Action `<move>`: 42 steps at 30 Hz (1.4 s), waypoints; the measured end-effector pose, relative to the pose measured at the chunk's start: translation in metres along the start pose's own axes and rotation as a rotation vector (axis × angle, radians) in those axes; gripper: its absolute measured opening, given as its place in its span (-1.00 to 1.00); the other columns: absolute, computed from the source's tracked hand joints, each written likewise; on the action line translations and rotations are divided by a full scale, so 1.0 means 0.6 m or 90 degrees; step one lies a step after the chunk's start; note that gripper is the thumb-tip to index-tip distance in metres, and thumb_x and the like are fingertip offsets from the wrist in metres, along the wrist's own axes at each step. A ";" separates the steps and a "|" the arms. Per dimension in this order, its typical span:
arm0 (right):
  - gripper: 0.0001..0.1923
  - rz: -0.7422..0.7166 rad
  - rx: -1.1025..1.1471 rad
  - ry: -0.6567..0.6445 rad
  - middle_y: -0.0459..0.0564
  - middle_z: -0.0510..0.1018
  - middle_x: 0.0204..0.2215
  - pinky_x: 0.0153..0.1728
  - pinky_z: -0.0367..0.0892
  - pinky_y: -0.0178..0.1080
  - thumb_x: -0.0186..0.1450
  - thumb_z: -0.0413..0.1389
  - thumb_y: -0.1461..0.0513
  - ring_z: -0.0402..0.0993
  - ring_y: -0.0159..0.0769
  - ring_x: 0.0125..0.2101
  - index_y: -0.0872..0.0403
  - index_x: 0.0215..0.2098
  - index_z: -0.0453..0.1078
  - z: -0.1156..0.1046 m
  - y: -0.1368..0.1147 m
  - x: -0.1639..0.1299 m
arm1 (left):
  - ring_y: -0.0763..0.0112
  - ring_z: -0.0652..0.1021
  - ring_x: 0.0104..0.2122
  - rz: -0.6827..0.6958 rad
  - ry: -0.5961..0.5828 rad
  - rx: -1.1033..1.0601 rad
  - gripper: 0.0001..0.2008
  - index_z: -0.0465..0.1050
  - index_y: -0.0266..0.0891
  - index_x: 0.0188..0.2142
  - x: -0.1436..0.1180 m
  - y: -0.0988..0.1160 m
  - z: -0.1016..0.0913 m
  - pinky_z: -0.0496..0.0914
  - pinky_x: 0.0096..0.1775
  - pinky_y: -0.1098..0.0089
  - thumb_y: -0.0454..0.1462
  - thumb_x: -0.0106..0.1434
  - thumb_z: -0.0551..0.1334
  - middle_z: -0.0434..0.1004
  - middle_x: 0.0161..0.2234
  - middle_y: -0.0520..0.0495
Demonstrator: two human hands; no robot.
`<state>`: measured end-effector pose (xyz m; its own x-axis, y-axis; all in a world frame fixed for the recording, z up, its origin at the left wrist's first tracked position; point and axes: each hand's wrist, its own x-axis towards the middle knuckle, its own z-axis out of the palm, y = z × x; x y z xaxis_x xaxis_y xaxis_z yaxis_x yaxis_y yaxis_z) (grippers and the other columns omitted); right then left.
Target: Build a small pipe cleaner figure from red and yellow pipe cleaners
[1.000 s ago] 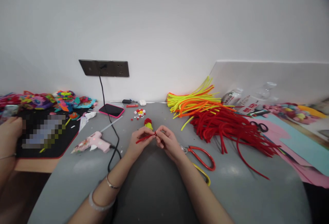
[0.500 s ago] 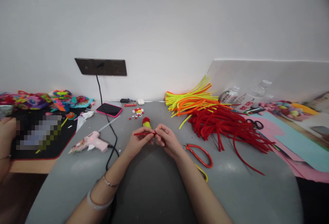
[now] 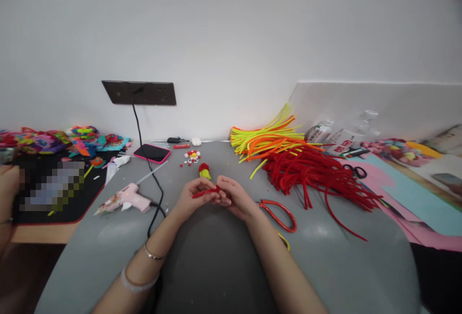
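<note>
Between both hands, over the grey table, is a red pipe cleaner [image 3: 205, 193]. My left hand [image 3: 193, 198] is closed on its left part, which lies along the fingers. At the other end my right hand [image 3: 233, 197] pinches it, and the fingertips of both hands meet there. Just beyond the hands stands a small red and yellow piece [image 3: 204, 170], seemingly of pipe cleaner. Red-handled pliers [image 3: 279, 215] lie right of my right wrist, their jaws partly hidden. A yellow handle [image 3: 284, 241] shows beside my right forearm.
Left lies a pink glue gun [image 3: 124, 198], its black cord running to the wall socket [image 3: 139, 93]. A phone [image 3: 152, 153] and small red and white pieces [image 3: 192, 156] lie behind. Red pipe cleaners [image 3: 317, 174] and yellow-orange ones [image 3: 265, 138] fill the right. Another person's hand [image 3: 9, 184] is far left.
The red pipe cleaner has tilted, its left end now lower and closer to my left fingers. My right fingers have shifted their hold slightly. The view has moved a little.
</note>
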<state>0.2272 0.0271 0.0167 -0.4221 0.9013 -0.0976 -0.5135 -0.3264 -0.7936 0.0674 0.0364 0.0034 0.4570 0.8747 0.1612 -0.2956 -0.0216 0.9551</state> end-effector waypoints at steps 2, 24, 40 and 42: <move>-0.64 0.042 0.012 -0.022 -0.29 0.27 -0.77 -0.71 -0.11 -0.47 0.12 0.30 0.10 -0.05 -0.63 -0.78 0.09 -0.54 0.22 0.000 -0.003 -0.003 | 0.37 0.62 -0.44 -0.014 -0.019 -0.024 -0.79 0.46 -0.29 -0.32 -0.002 0.002 0.000 0.50 -0.33 0.39 -0.25 0.10 0.41 0.64 -0.40 -0.10; -0.62 0.010 0.020 -0.079 -0.27 0.32 -0.73 -0.71 -0.09 -0.47 0.17 0.29 0.07 0.00 -0.62 -0.78 0.09 -0.50 0.21 0.000 -0.004 -0.007 | 0.58 0.45 -0.61 -0.047 0.066 -0.162 -0.72 0.49 -0.31 -0.40 0.005 0.004 0.004 0.36 -0.52 0.54 -0.16 0.01 0.46 0.44 -0.55 0.07; -0.64 -0.106 -0.119 0.047 -0.20 0.47 -0.67 -0.69 0.14 -0.46 0.12 0.30 0.03 0.27 -0.54 -0.75 0.08 -0.45 0.28 -0.005 0.017 0.008 | 0.58 0.49 -0.53 -0.071 0.101 -0.196 -0.77 0.50 -0.30 -0.35 0.006 0.003 -0.002 0.43 -0.43 0.56 -0.24 0.05 0.45 0.45 -0.50 0.08; -0.63 -0.102 -0.112 0.056 -0.19 0.48 -0.67 -0.69 0.15 -0.46 0.11 0.30 0.02 0.28 -0.54 -0.75 0.08 -0.46 0.28 -0.005 0.015 0.008 | 0.57 0.53 -0.48 -0.084 0.092 -0.210 -0.74 0.51 -0.29 -0.32 0.005 0.006 -0.002 0.44 -0.41 0.57 -0.26 0.01 0.47 0.49 -0.45 0.06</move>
<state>0.2226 0.0293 0.0073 -0.2748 0.9615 -0.0075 -0.4282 -0.1293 -0.8944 0.0669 0.0396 0.0072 0.3928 0.9195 -0.0170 -0.5076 0.2322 0.8297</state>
